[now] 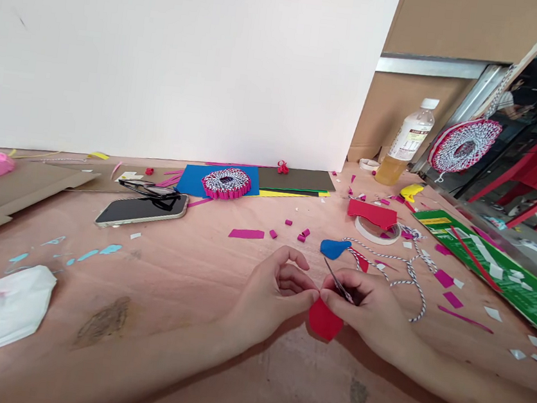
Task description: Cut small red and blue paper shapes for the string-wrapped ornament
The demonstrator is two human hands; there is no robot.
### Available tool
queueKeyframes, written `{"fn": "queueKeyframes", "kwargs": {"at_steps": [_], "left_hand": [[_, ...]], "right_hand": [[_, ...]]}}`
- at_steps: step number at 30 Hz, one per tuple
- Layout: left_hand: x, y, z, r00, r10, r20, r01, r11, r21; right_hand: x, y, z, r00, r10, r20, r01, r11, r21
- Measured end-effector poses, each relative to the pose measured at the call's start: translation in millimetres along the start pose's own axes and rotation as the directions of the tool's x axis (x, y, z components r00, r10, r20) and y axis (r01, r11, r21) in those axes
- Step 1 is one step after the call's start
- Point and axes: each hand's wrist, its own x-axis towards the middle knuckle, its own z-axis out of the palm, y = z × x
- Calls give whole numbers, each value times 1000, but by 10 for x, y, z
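Red paper (325, 320) held just below both hands (274, 286) (366, 311)

No words can be read here. The plastic bottle (405, 143) has a white label (407, 141) with print on it, but the print is too small to make out. The green mat (493, 272) has a yellow strip (435, 220) and white marks on it, and those are too small and blurry to read too.
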Motion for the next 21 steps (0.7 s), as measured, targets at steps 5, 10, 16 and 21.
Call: {"fn": "queueKeyframes", "kwargs": {"at_steps": [5, 10, 16, 21], "left_hand": [[-18, 20, 1, 999, -27, 19, 28, 999, -39], [-6, 35, 19, 999, -35, -10, 34, 992, -119], [14, 31, 15, 999, -37, -10, 36, 998, -58], [41, 26, -4, 980, -38, -195, 7, 987, -158]], "right_hand": [[-12, -22, -24, 999, 17, 32, -17, 1000, 3], [-2, -46, -29, 999, 54, -3, -54, 993, 109], [41, -7, -61, 992, 127, 13, -124, 935, 331], [-71, -150, -86, 981, 160, 112, -194, 737, 647]]}}
